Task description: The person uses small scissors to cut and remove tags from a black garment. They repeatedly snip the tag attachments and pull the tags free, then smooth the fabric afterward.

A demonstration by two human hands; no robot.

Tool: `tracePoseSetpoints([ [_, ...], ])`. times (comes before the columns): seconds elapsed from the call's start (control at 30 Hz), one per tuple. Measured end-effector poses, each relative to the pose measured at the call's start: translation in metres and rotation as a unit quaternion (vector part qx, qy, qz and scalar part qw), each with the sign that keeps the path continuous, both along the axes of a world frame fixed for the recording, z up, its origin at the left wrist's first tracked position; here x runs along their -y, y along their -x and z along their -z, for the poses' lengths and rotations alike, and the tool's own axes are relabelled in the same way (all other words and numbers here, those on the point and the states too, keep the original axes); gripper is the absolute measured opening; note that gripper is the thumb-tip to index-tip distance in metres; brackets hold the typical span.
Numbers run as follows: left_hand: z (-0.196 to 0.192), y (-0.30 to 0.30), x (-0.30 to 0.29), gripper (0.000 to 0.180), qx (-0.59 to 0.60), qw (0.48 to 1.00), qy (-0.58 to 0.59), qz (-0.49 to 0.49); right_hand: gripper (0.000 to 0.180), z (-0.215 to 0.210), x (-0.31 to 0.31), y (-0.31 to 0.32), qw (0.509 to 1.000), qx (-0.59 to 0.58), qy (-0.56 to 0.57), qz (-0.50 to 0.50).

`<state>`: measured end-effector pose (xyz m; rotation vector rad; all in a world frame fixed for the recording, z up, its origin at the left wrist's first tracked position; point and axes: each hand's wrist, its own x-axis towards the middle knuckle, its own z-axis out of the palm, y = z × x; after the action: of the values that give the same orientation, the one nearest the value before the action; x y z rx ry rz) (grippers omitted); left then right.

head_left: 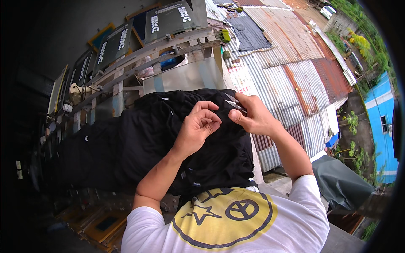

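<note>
A heap of black garments (139,139) lies piled on a long ledge in front of me. My left hand (198,126) rests on top of the pile, fingers curled and pinching a bit of black cloth. My right hand (251,114) is right beside it, thumb and fingers closed on a small thin dark piece, perhaps a tag or tool (234,104), held at the cloth. The two hands almost touch. My white shirt with a yellow round print (228,215) fills the lower edge.
A metal and wood rack (160,55) with several framed dark printing screens (168,19) stands behind the pile. To the right, far below, lie corrugated metal roofs (295,67), a blue building (384,126) and a dark tarp (341,181). Yellow frames (105,223) sit at lower left.
</note>
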<state>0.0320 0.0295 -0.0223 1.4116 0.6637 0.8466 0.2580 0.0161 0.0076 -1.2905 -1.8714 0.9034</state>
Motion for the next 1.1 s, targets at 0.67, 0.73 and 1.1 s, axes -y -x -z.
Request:
tracePoseSetpoints([
  [0.67,-0.002,-0.002,-0.008,0.013,0.021,1.000,-0.012,0.002,0.046,0.003,0.017,-0.017,0.989,0.109,-0.087,-0.042],
  [0.73,-0.003,-0.003,-0.009,0.014,0.020,1.000,-0.009,0.010,0.046,0.001,0.017,-0.015,0.983,0.130,-0.117,-0.053],
  [1.1,-0.005,-0.006,-0.010,0.017,-0.010,0.999,-0.016,0.039,0.046,-0.009,0.012,-0.013,0.950,0.229,-0.196,-0.078],
])
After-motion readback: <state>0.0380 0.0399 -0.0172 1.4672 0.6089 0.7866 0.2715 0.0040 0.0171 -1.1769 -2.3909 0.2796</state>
